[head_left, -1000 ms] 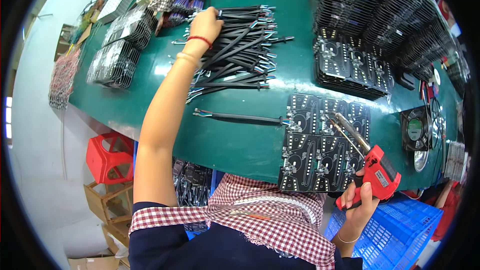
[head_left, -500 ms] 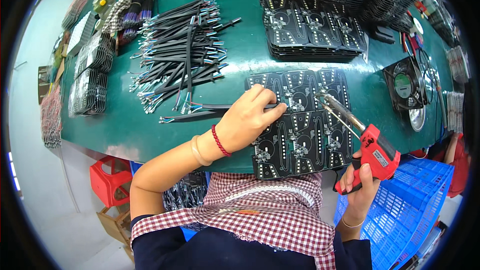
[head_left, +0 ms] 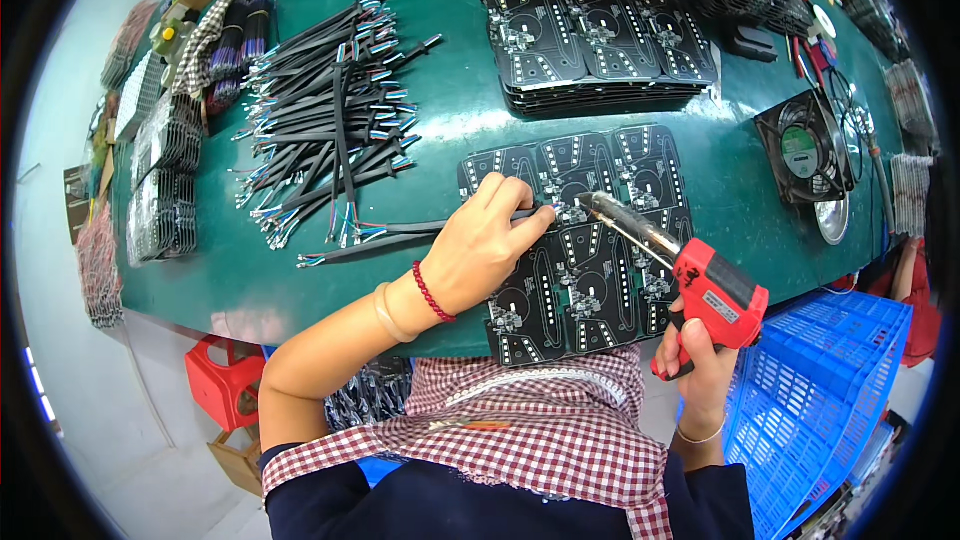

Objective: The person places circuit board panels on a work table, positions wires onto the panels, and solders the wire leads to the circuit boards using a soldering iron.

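The left hand (head_left: 487, 237) pinches a flat black cable with coloured wire ends (head_left: 405, 227) by its right end, above the far-left part of a black printed-circuit-board panel (head_left: 597, 275). The cable's long axis runs left to right. The right hand (head_left: 700, 350) grips a red-and-black soldering gun (head_left: 722, 292), its tip slanting far and left, just right of the pinching fingertips; contact is unclear.
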`<state>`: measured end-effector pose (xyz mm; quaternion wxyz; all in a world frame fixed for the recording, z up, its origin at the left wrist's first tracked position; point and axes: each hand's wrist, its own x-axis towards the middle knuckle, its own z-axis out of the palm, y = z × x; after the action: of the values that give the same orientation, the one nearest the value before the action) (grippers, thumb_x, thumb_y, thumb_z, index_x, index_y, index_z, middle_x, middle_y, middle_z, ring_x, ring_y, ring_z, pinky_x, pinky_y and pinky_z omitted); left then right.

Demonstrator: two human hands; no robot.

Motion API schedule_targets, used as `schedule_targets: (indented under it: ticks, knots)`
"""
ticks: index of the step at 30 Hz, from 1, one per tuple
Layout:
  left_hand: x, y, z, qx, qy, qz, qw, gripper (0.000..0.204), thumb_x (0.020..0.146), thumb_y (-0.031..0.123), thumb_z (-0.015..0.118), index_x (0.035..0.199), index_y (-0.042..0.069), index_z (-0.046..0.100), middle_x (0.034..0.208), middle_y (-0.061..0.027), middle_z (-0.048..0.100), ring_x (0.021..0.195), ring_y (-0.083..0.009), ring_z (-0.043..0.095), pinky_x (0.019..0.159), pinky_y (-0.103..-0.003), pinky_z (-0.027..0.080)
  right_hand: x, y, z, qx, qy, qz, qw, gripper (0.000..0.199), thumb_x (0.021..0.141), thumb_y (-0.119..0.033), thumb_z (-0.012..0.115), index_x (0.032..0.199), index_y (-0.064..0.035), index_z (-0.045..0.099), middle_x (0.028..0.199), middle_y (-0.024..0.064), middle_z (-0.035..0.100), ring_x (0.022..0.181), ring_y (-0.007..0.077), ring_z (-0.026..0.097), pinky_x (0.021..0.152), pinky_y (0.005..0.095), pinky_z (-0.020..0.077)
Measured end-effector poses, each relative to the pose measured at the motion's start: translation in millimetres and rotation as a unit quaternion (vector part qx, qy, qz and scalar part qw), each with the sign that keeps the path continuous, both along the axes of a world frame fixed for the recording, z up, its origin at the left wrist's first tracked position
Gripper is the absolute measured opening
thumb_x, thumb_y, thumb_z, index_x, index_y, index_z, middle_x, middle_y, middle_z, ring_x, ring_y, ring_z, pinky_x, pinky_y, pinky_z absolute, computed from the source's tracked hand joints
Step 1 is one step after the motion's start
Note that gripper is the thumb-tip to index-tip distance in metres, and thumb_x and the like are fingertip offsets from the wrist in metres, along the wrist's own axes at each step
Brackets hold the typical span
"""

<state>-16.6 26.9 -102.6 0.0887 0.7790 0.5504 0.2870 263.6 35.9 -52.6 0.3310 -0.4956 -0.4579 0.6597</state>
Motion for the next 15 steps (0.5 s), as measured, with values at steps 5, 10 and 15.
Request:
schedule_targets:
  ticks: [5, 10, 15]
  knots:
    - [1.3, 0.0, 0.2, -0.003, -0.013, 0.012, 1.0, 0.044, 0.061, -0.008, 0.058, 0.103, 0.004, 0.063, 0.089, -0.0104, 0.048, 0.079, -0.0262, 0.049, 0.068, -0.034, 0.044, -2.3, -0.4, 0.0, 0.008, -0.03, 0.014, 0.999, 0.03, 0.089, -0.022, 0.055, 0.104, 0.0026, 0.049, 0.055, 0.0057, 0.048, 0.039, 0.0101, 0.041, 0.038, 0.0254, 0.0377]
    - [2.8, 0.6, -0.3, 0.013, -0.003, -0.002, 1.0, 0.037, 0.063, -0.006, 0.058, 0.099, 0.005, 0.064, 0.089, -0.0103, 0.049, 0.079, -0.0251, 0.049, 0.067, -0.034, 0.044, -3.5, 0.8, -0.3, 0.003, -0.035, 0.002, 0.999, 0.03, 0.089, -0.022, 0.055, 0.104, 0.0024, 0.049, 0.054, 0.0057, 0.047, 0.039, 0.01, 0.04, 0.039, 0.0254, 0.0379]
    - [3.0, 1.5, -3.7, 0.027, 0.006, -0.002, 1.0, 0.038, 0.064, -0.005, 0.058, 0.1, 0.004, 0.064, 0.089, -0.0107, 0.05, 0.079, -0.0252, 0.05, 0.068, -0.034, 0.045, -4.7, 0.4, 0.2, -0.003, -0.036, 0.0, 0.999, 0.029, 0.089, -0.022, 0.056, 0.104, 0.0022, 0.049, 0.054, 0.0059, 0.048, 0.04, 0.0101, 0.04, 0.04, 0.0254, 0.0379]
